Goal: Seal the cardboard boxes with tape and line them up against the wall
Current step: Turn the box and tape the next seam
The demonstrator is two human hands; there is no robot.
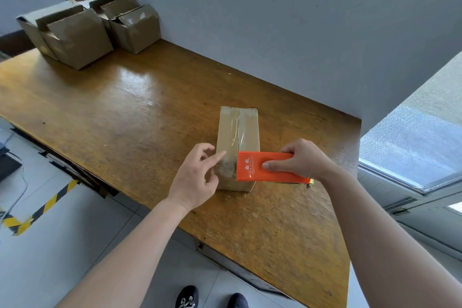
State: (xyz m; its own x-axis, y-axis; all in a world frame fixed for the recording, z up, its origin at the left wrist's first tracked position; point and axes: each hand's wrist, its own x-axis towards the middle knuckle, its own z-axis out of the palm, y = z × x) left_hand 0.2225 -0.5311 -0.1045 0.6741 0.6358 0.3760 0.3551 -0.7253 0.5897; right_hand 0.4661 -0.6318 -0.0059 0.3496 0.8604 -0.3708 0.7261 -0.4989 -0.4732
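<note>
A small closed cardboard box [246, 130] stands on the wooden table [140, 107], with clear tape running along its top seam. My right hand [300, 160] grips an orange tape dispenser [265, 167] held over the box's near end. A short piece of clear tape stretches from the dispenser's toothed edge to the left. My left hand [196, 176] is at the box's near left corner, index finger extended onto that tape, the other fingers loosely curled.
Several cardboard boxes [80, 30] stand at the table's far left corner by the grey wall [275, 20], some with flaps up. A window [412, 147] is at the right. Yellow-black floor tape [40, 210] and my shoes [187, 296] show below the table edge.
</note>
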